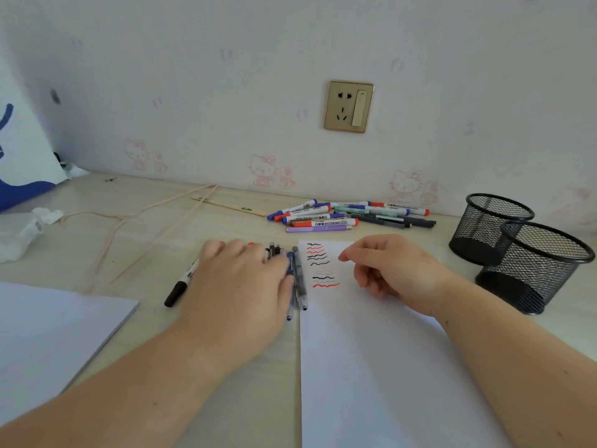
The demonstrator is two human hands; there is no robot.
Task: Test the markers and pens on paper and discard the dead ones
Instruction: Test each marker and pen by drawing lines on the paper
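The left hand (245,279) lies flat and spread over a row of tested pens (298,279), gripping none. Just right of it, the right hand (387,270) hovers loosely curled and empty above the paper (371,367) beside the scribbles (321,265). This looks like sorting. Beyond both hands wait untested markers (339,215); next comes reaching for one.

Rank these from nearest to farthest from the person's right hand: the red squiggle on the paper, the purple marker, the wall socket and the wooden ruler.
From the right hand:
1. Red squiggle, just left of the hand on the paper.
2. Purple marker, beyond the paper's top edge.
3. Wooden ruler, farther back and to the left on the desk.
4. Wall socket, up on the wall behind the desk.
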